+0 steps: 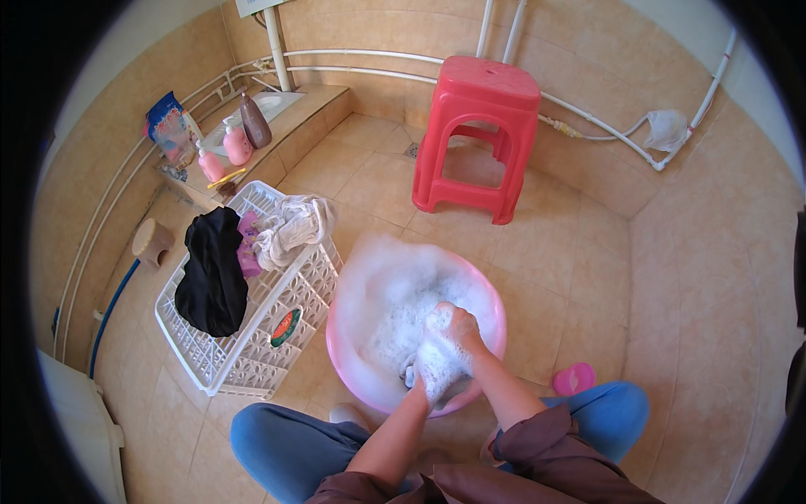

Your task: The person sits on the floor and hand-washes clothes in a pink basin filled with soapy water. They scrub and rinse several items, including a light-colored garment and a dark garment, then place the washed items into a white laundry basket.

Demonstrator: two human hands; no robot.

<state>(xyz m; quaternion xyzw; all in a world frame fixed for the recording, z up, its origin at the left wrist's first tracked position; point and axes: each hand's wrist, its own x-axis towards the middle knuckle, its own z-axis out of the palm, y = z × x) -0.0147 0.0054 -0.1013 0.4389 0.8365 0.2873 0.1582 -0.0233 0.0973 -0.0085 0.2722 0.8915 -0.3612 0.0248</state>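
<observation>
A pink basin [500, 309] stands on the floor between my knees, filled with thick white suds [390, 296]. Over its near right part, my right hand [463, 324] is curled on a foam-covered cloth [444, 365]. My left hand [426, 385] meets the same sudsy bundle from below, its fingers buried in foam. A bit of greyish fabric [409, 373] shows beside the left wrist. How much cloth lies under the suds is hidden.
Left of the basin, an upturned white plastic basket [252, 353] bears black cloth [214, 271], a purple packet [249, 242] and whitish cloth [296, 230]. A red stool [485, 82] stands beyond. A pink cup [574, 378] is at right; pump bottles [237, 145] line the ledge.
</observation>
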